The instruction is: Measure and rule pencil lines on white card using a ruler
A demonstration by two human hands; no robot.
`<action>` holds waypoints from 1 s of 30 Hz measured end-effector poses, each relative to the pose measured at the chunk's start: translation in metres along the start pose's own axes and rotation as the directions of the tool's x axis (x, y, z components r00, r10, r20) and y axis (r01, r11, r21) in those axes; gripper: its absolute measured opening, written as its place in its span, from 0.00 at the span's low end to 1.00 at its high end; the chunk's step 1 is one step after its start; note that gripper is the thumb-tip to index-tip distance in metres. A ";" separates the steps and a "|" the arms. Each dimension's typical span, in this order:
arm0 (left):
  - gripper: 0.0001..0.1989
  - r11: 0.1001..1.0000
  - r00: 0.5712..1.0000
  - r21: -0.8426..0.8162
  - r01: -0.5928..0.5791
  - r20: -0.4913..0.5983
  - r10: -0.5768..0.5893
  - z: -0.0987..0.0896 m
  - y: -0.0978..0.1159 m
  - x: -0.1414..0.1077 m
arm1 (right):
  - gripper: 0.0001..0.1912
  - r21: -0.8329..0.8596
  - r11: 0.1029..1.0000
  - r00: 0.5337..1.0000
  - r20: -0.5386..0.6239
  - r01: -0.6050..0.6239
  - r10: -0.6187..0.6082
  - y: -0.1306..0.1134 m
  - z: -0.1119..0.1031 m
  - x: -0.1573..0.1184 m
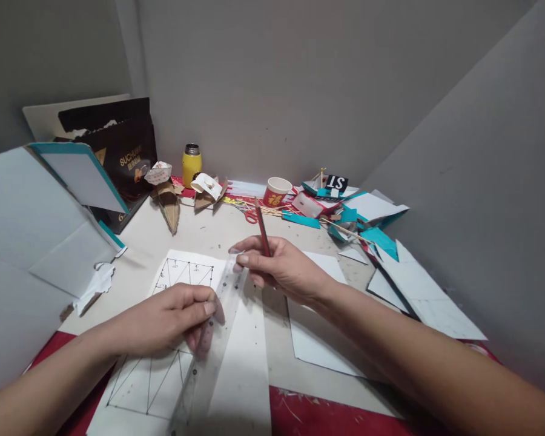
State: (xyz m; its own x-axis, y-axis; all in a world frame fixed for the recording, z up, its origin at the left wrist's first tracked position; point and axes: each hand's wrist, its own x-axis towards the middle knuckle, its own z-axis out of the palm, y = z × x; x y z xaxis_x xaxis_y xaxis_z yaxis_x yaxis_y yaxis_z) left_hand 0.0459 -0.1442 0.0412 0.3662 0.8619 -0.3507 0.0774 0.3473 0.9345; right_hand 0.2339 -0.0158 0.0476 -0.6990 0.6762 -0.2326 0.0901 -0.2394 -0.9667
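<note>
Over the paper [249, 375], left hand [175, 315] and right hand [277, 266] pinch the ruler [218, 336] (probably for steadiness) — the right also gripping a pencil [262, 227].

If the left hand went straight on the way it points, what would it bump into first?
Beyond the clear ruler it holds, the left hand would probably meet the right hand first, though depth is unclear.

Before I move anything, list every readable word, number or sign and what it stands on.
"SUCHU": black box; the smaller lettering below is blurred.
"6": low on that box.
"福": red paper cup.
"ST", seemingly: black scrap.
Handwritten marks on the drawn sheet: too small.
Red print on the crumpled wrapper: blurred.
Ruler: markings unreadable.
</note>
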 end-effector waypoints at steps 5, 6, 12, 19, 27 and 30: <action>0.19 0.995 0.998 -0.098 -0.006 -0.065 0.000 -0.009 -0.008 0.005 | 0.16 0.035 0.991 0.971 -0.204 0.132 -0.122 -0.003 -0.013 -0.005; 0.19 0.993 0.997 -0.121 -0.004 -0.081 -0.006 -0.010 -0.009 0.006 | 0.17 0.039 0.987 0.960 -0.242 0.154 -0.140 -0.004 -0.016 -0.007; 0.15 0.973 0.986 -0.230 -0.035 -0.165 -0.003 -0.014 -0.007 0.003 | 0.19 0.069 0.979 0.904 -0.400 0.193 -0.150 -0.005 -0.031 -0.021; 0.12 0.964 0.945 -0.240 -0.116 -0.326 0.033 -0.019 -0.005 0.003 | 0.16 0.028 0.974 0.885 -0.425 0.223 -0.190 0.000 -0.040 -0.043; 0.12 0.960 0.914 -0.229 -0.160 -0.403 0.056 -0.019 -0.001 0.002 | 0.16 -0.001 0.975 0.882 -0.425 0.224 -0.203 0.008 -0.047 -0.059; 0.12 0.960 0.910 -0.223 -0.167 -0.411 0.063 -0.020 -0.001 0.001 | 0.16 -0.003 0.977 0.884 -0.426 0.214 -0.195 0.009 -0.047 -0.063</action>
State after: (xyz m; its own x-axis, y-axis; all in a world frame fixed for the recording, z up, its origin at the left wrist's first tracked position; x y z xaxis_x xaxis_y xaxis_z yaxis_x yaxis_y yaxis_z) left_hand 0.0277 -0.1362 0.0385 -0.0429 0.9576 -0.2848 -0.1934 0.2717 0.9428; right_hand 0.3121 -0.0279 0.0485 -0.3332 0.9408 -0.0628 -0.0590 -0.0873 -0.9944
